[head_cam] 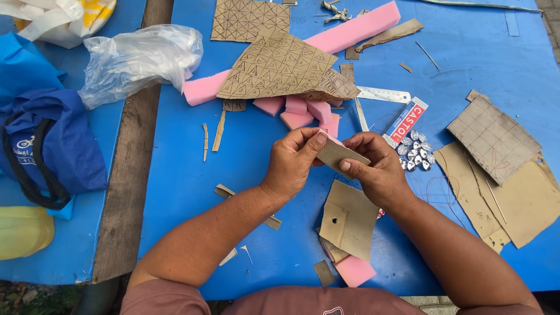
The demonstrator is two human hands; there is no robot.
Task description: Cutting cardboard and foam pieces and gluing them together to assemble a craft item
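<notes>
While both hands meet above the middle of the blue bench [192, 175], they share one small piece of brown cardboard [338, 155] with a sliver of pink foam showing at its upper edge. The left hand [291, 160] has its grip closed on the piece's left end, thumb pressed on top and fingers curled behind. The right hand [373, 166] pinches the right end, thumb tip on the lower edge and fingers wrapped over the top. Directly below the hands lies a folded cardboard square [350, 219] with a small dark hole, partly covering a pink foam block [354, 270] near the bench's front edge. Behind the hands sit several small pink foam chunks [303, 112], and beyond them a large cardboard sheet marked with triangles [277, 67] rests across a long pink foam bar [350, 32]. To the right of the hands are a cluster of shiny silver pieces [415, 150], a red-and-white glue tube [405, 121] and a clear ruler [383, 94]. Farther right lie a gridded cardboard piece [493, 137] and plain cardboard scraps [519, 204]. At far left rest a crumpled clear plastic bag [137, 58] and a blue cloth bag [46, 146].
</notes>
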